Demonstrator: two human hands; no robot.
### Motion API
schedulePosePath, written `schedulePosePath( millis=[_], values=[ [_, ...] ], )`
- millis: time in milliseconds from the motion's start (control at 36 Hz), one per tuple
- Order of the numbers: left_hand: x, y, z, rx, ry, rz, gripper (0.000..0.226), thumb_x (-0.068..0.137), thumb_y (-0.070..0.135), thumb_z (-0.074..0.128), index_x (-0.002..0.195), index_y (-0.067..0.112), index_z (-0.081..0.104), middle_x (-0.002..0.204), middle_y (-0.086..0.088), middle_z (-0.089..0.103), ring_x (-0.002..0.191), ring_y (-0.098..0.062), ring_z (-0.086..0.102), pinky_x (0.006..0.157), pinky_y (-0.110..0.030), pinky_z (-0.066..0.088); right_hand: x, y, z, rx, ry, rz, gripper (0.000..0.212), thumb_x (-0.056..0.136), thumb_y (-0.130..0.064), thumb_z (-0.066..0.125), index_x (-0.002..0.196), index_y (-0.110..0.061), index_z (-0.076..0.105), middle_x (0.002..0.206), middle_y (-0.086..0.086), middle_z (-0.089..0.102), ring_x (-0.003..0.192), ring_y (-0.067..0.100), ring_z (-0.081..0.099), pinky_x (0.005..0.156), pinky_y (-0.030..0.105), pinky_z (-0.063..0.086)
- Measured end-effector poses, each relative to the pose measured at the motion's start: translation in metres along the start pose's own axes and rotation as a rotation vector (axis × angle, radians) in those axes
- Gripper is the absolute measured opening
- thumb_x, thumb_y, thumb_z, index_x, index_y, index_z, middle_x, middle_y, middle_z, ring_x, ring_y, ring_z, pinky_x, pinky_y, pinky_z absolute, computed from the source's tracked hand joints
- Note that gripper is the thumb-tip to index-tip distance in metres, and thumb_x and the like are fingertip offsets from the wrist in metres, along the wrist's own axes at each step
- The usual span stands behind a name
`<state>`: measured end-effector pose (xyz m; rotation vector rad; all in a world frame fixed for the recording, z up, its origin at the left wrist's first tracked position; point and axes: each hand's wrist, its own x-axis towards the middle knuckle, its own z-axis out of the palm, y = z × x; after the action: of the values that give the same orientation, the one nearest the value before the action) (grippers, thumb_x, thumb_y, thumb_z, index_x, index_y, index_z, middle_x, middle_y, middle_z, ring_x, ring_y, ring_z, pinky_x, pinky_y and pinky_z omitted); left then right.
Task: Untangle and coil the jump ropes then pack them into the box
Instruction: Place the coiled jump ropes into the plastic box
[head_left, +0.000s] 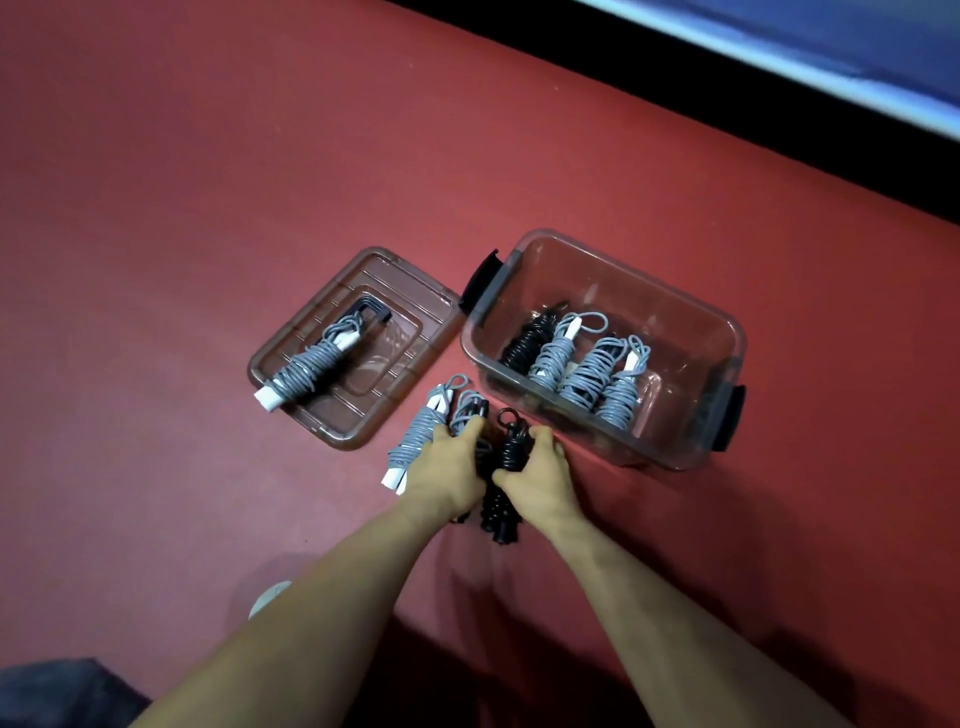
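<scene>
A clear plastic box (691, 332) with black latches stands on the red floor and holds several coiled ropes, one black (527, 343) and three grey (587, 374). Just in front of the box, my left hand (449, 470) is closed on grey coiled ropes with white handles (415, 441). My right hand (535, 470) grips a black coiled rope (501, 512) that lies on the floor between my hands. One more grey coiled rope (306, 371) lies on the box lid (400, 410) to the left.
The lid rests upside down on the red floor, left of the box. A dark strip and a pale blue surface (810, 47) run along the far right. A white shoe tip (267, 597) shows near my left forearm.
</scene>
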<state>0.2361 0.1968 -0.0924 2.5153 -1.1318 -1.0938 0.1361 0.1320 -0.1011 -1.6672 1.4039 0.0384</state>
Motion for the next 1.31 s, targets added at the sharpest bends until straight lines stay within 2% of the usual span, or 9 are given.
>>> schedulePosePath(
  millis=[111, 222, 500, 639, 694, 806, 889, 1194, 1306],
  values=[
    [-0.018, 0.006, -0.016, 0.010, 0.055, -0.046, 0.047, 0.079, 0.028, 0.059, 0.120, 0.028, 0.036, 0.114, -0.011, 0.039, 0.101, -0.036, 0.054, 0.074, -0.038, 0.044, -0.015, -0.011, -0.003, 0.015, -0.021, -0.057, 0.048, 0.070, -0.015, 0.068, 0.115, -0.013, 0.051, 0.115, 0.013, 0.058, 0.110, 0.029, 0.054, 0.090, 0.030, 0.042],
    [-0.043, 0.012, -0.038, 0.035, 0.108, -0.032, 0.051, 0.079, 0.028, 0.059, 0.123, 0.030, 0.034, 0.111, -0.009, 0.037, 0.102, -0.037, 0.052, 0.081, -0.044, 0.049, -0.034, -0.026, -0.013, 0.050, -0.037, -0.125, 0.049, 0.067, -0.012, 0.068, 0.114, -0.017, 0.054, 0.112, 0.010, 0.058, 0.106, 0.026, 0.055, 0.086, 0.028, 0.042],
    [-0.088, 0.018, -0.095, 0.025, 0.268, 0.160, 0.059, 0.077, 0.031, 0.062, 0.130, 0.040, 0.037, 0.110, -0.003, 0.039, 0.104, -0.029, 0.051, 0.078, -0.039, 0.050, -0.068, -0.063, -0.051, 0.179, 0.045, -0.291, 0.050, 0.062, -0.009, 0.076, 0.106, -0.019, 0.054, 0.092, -0.002, 0.055, 0.085, 0.013, 0.051, 0.067, 0.012, 0.035],
    [-0.080, 0.051, -0.114, -0.070, 0.315, 0.249, 0.059, 0.076, 0.032, 0.063, 0.129, 0.043, 0.039, 0.107, -0.002, 0.040, 0.104, -0.027, 0.052, 0.082, -0.043, 0.050, -0.066, -0.077, -0.080, 0.264, 0.163, -0.325, 0.054, 0.057, -0.020, 0.071, 0.107, -0.021, 0.051, 0.095, 0.002, 0.054, 0.087, 0.018, 0.053, 0.078, 0.028, 0.044],
    [-0.068, 0.067, -0.119, -0.063, 0.309, 0.277, 0.061, 0.078, 0.031, 0.063, 0.132, 0.042, 0.039, 0.108, -0.002, 0.041, 0.107, -0.027, 0.051, 0.084, -0.042, 0.049, -0.059, -0.081, -0.094, 0.278, 0.214, -0.319, 0.056, 0.059, -0.020, 0.072, 0.112, -0.022, 0.052, 0.102, 0.003, 0.054, 0.093, 0.017, 0.054, 0.084, 0.035, 0.047],
    [-0.026, 0.097, -0.125, -0.067, 0.278, 0.342, 0.065, 0.078, 0.024, 0.061, 0.137, 0.040, 0.039, 0.116, -0.007, 0.045, 0.115, -0.028, 0.048, 0.090, -0.044, 0.048, -0.032, -0.086, -0.129, 0.283, 0.328, -0.294, 0.051, 0.069, -0.012, 0.074, 0.114, -0.020, 0.051, 0.106, -0.001, 0.049, 0.093, 0.012, 0.048, 0.077, 0.022, 0.034],
    [0.005, 0.112, -0.126, -0.034, 0.253, 0.361, 0.068, 0.079, 0.022, 0.060, 0.139, 0.042, 0.036, 0.122, -0.010, 0.045, 0.118, -0.029, 0.045, 0.090, -0.045, 0.047, -0.006, -0.085, -0.142, 0.293, 0.373, -0.255, 0.050, 0.071, -0.014, 0.073, 0.114, -0.020, 0.051, 0.107, 0.000, 0.047, 0.093, 0.014, 0.046, 0.074, 0.024, 0.032],
    [0.086, 0.104, -0.089, 0.214, 0.054, 0.269, 0.066, 0.087, 0.026, 0.058, 0.144, 0.041, 0.028, 0.125, -0.013, 0.044, 0.119, -0.033, 0.047, 0.094, -0.042, 0.046, 0.063, -0.050, -0.110, 0.241, 0.296, -0.109, 0.053, 0.070, -0.013, 0.077, 0.114, -0.017, 0.049, 0.106, -0.001, 0.046, 0.092, 0.013, 0.046, 0.071, 0.019, 0.028],
    [0.100, 0.098, -0.080, 0.283, 0.000, 0.276, 0.062, 0.090, 0.022, 0.055, 0.144, 0.039, 0.030, 0.123, -0.011, 0.038, 0.118, -0.034, 0.046, 0.094, -0.044, 0.046, 0.081, -0.040, -0.096, 0.235, 0.257, -0.090, 0.054, 0.070, -0.015, 0.079, 0.115, -0.017, 0.049, 0.112, 0.005, 0.053, 0.097, 0.017, 0.055, 0.079, 0.025, 0.041]
  ],
)
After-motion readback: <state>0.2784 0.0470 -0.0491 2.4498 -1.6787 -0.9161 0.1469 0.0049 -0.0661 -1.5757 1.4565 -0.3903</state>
